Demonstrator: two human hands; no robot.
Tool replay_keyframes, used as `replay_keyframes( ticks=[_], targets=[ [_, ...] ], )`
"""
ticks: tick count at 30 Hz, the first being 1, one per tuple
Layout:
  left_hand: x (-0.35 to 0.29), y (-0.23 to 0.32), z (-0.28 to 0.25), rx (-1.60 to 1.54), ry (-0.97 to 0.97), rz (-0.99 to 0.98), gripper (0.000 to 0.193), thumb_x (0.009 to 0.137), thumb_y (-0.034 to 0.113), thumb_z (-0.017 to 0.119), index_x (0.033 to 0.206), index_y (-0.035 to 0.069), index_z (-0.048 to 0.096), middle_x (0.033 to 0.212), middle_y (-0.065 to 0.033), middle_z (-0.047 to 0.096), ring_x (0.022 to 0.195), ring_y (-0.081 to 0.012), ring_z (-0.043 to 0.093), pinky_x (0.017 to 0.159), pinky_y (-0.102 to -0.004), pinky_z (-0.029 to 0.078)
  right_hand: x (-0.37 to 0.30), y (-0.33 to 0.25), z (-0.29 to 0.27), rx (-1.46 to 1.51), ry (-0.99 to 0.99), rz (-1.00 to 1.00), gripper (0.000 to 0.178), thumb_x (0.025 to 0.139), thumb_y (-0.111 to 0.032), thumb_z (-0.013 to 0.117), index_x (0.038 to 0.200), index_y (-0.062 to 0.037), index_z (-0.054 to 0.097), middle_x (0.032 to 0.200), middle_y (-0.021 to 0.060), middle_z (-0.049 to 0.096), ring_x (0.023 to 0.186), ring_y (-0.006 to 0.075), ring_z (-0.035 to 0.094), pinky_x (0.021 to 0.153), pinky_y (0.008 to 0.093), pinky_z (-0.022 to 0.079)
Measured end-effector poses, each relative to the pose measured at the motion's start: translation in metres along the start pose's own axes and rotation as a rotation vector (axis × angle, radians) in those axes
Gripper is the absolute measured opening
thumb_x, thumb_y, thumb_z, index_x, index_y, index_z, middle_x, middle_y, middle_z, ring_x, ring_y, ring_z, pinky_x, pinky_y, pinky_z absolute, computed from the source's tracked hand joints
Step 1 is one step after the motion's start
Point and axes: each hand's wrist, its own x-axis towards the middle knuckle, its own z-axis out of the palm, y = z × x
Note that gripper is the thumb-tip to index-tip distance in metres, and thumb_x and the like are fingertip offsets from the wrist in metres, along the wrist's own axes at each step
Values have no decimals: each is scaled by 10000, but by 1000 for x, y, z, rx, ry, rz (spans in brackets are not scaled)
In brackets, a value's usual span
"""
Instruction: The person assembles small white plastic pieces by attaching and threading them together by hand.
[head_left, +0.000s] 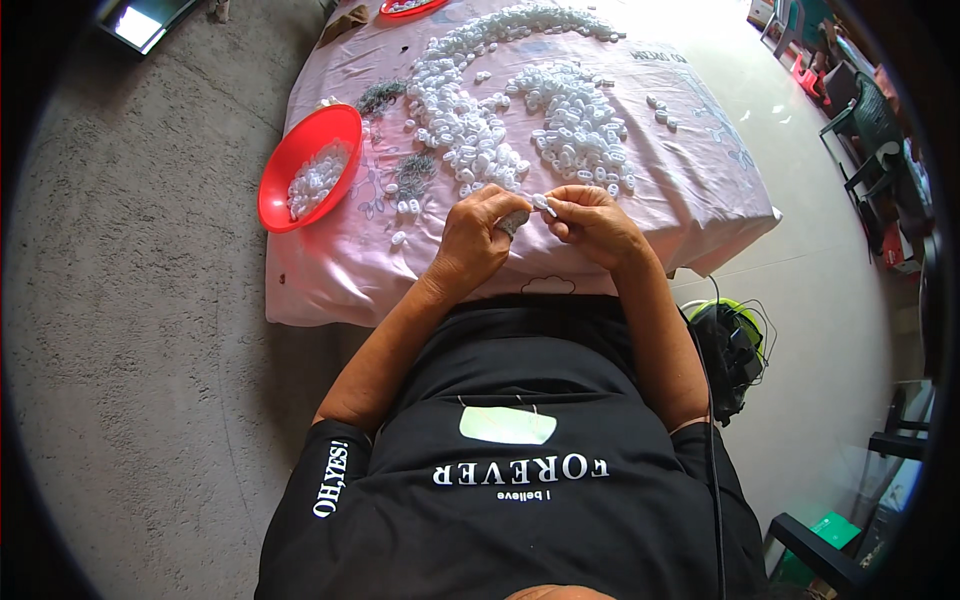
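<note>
Close together over the near edge of the cloth, my two hands meet at a small white plastic piece (542, 203). My right hand (597, 222) pinches this piece between thumb and fingers. Closed fingers of my left hand (472, 238) reach to its other side, and a grey clump (512, 222) shows in that hand; what it consists of is too small to tell. Just beyond my hands lies a pile of similar white oval pieces (580, 130), beside a longer curved heap (455, 110). Small thin grey metallic bits (413, 175) lie left of the heap.
A red bowl (272, 185) with white pieces stands at the table's left edge, and part of another red dish (410, 8) shows at the far edge. Pink cloth (690, 190) covers the table. A green-rimmed container with black things (730, 345) stands right of me; chairs (860, 130) line the right side.
</note>
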Motion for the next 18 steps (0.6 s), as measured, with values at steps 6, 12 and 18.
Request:
replay_keyframes(
  ticks=[6,12,18],
  targets=[
    [0,-1,-2,-28,0,24,403,643,-156,453,940,19,662,866,-120,623,811,-255,624,721,-295,485,1,-1,-1,11,7,12,130,892,-107,610,944,10,633,778,36,624,623,62,555,571,173,457],
    [-1,-3,0,-47,4,14,397,652,-158,450,932,21,666,841,-112,611,778,-238,613,697,-291,479,2,0,0,24,35,14,122,895,-106,607,945,3,629,776,29,619,622,57,557,571,170,459],
    [-2,-5,0,12,27,-9,343,680,-139,495,928,26,666,788,-102,587,702,-221,586,627,-300,453,2,0,5,6,62,7,126,896,-114,610,946,0,629,777,26,620,622,58,559,574,172,467]
  ],
)
